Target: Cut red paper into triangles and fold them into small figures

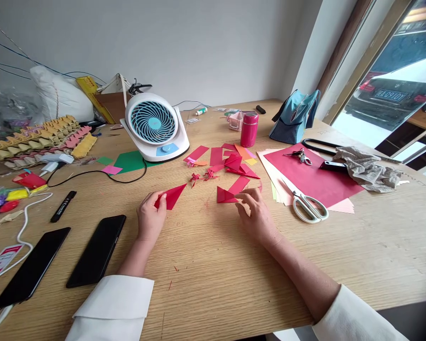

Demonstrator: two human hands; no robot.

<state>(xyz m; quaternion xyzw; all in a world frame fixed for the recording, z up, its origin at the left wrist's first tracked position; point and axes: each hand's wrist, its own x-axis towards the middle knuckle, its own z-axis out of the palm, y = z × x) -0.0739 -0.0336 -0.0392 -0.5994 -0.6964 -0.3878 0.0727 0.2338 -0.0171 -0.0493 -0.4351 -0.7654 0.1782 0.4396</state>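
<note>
My left hand (152,214) pinches a folded red paper triangle (174,197), its point directed up and right. Over the table to the right, my right hand (253,213) has its fingertips at the edge of a second folded red paper piece (226,195); whether it grips that piece or only touches it is unclear. Small red paper figures (209,174) lie just beyond, between the two hands. Behind them is a loose pile of red paper strips and folded pieces (234,162).
White-handled scissors (310,208) and large red sheets (305,173) lie at right. A white fan (154,125), pink flask (249,130) and blue bag (294,118) stand behind. Two black phones (96,251) (31,267) and a marker (63,207) lie at left.
</note>
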